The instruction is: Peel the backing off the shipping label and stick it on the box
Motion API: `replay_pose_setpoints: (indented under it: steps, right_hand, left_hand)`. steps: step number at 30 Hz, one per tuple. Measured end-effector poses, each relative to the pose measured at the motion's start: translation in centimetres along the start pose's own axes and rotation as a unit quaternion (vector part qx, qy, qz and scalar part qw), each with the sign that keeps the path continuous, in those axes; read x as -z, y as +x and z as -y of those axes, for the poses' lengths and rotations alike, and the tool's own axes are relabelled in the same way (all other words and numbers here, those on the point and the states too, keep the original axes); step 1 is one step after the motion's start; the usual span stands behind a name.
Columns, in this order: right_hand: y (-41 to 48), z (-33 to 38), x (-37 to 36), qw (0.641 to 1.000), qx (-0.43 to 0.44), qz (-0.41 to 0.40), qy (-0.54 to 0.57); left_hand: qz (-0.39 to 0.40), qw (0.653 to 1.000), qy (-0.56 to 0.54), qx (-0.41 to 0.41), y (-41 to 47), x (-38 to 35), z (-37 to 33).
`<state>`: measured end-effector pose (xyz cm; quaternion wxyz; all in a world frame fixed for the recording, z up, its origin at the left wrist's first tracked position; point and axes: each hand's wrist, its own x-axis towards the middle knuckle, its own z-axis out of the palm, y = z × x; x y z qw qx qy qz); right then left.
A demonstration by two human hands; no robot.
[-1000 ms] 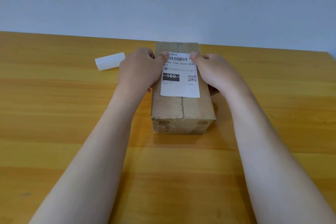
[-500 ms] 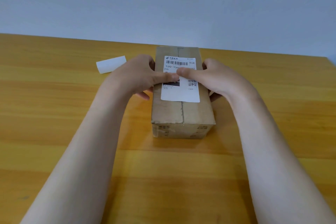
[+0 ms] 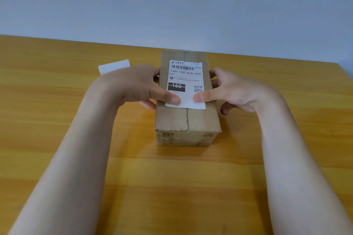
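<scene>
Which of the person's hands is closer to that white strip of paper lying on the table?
Left. The left hand sits just in front of the white strip, partly overlapping it in view. The right hand is across the box, well away.

A wooden desk (image 3: 57,120) with honey-coloured grain running crosswise fills the lower view, its glossy surface catching pale reflections. Beyond its far edge, well past the fingers, rises 1 plain grey-blue wall (image 3: 172,2).
</scene>
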<state>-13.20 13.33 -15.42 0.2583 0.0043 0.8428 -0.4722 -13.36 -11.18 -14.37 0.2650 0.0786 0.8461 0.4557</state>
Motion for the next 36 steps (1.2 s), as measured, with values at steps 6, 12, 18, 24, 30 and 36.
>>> replay_pose_setpoints:
  steps: [6, 12, 18, 24, 30, 36]
  right_hand:
    - [-0.3, -0.3, 0.4, 0.999, 0.001, 0.043, -0.02]
    - [-1.3, -1.1, 0.0, 0.997, 0.007, 0.078, 0.021]
    - [-2.0, -1.6, -0.3, 0.991, 0.014, 0.109, 0.073]
    - [-3.2, -2.1, -0.8, 0.986, -0.012, 0.135, 0.1]
    - [-5.9, -1.3, -0.2, 0.985, -0.066, 0.152, 0.055]
    - [-9.7, 4.2, 0.8, 0.988, -0.081, -0.009, -0.132]
  left_hand:
    - [0.009, 0.999, -0.045, -0.019, 0.0, -0.6, 1.1]
    - [0.029, 0.995, -0.091, -0.02, -0.6, -0.8, 1.7]
    - [0.059, 0.988, -0.146, -0.014, -1.9, -1.2, 2.6]
    - [0.101, 0.985, -0.137, 0.004, -2.5, -1.6, 2.5]
    - [0.139, 0.98, -0.144, 0.018, -4.1, -3.0, 1.9]
    - [0.057, 0.998, 0.007, 0.022, -7.4, -2.5, -3.5]
